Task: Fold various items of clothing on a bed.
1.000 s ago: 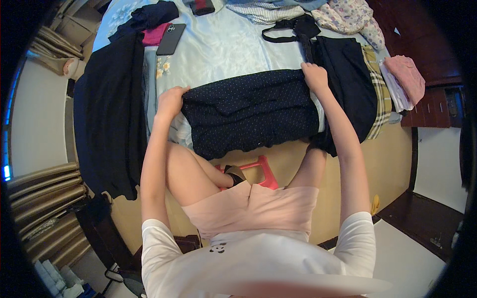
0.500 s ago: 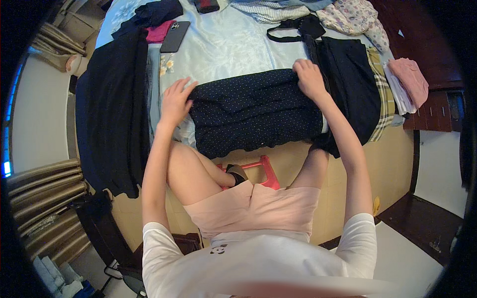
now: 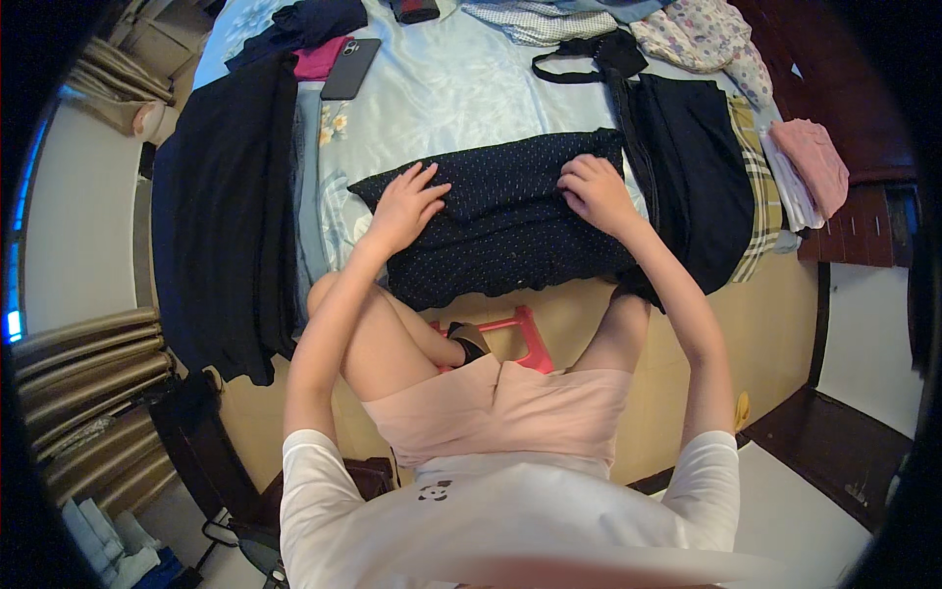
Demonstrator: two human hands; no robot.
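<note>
A black cloth garment with small white dots [image 3: 510,231] lies across the near edge of the bed, its lower part hanging over the side. On its upper left part rests my left hand [image 3: 404,208], fingers spread over the fabric. My right hand [image 3: 595,191] touches the upper right part, its fingers bent but apart. The garment's kind cannot be made out. A wrinkle runs across its middle between the hands.
Long black clothing [image 3: 224,226] drapes over the bed's left side; black trousers [image 3: 692,177] lie to the right beside a plaid cloth [image 3: 756,187]. A phone [image 3: 350,69], a black bra [image 3: 594,59] and a folded pink garment [image 3: 812,162] are farther around. A red stool [image 3: 530,339] stands below.
Both hands have moved from the garment's upper corners inward onto it, the right also nearer to me. The upper left corner now spreads farther left.
</note>
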